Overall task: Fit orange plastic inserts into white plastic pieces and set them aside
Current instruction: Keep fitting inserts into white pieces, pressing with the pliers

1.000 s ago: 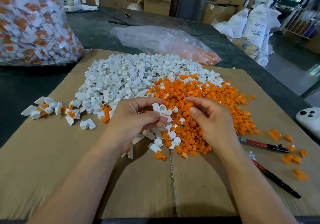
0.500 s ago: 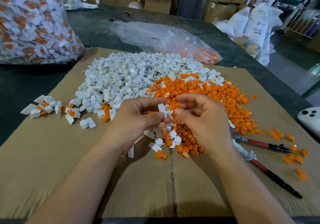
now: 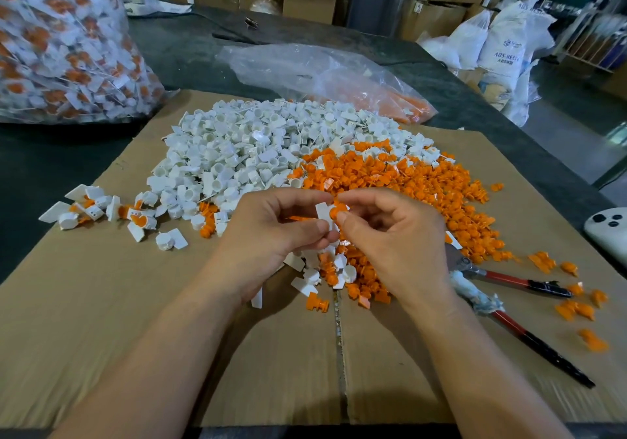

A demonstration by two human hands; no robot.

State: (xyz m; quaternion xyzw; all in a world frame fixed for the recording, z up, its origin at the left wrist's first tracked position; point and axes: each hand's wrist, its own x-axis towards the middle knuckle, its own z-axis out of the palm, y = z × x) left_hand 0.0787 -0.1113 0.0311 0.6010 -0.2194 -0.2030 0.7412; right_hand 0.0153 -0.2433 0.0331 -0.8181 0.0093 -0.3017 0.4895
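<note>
Left hand (image 3: 271, 235) pinches the white piece (image 3: 322, 213), right hand (image 3: 390, 235) pinches the orange insert (image 3: 337, 210) against it, just above the orange pile (image 3: 407, 184). Both look tiny, light, stiff, slick — I'd grip the white one's flat tab.

A factory storeroom: stacked cartons (image 3: 309, 0), resin sacks (image 3: 507, 48) (labelled ABS), bulk bagged parts (image 3: 61, 48).

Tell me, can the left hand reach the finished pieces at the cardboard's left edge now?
Probably yes: only cardboard and a few loose parts lie between the left hand and the finished pieces. But it grips a white piece, and the right hand pinches an insert against it.
</note>
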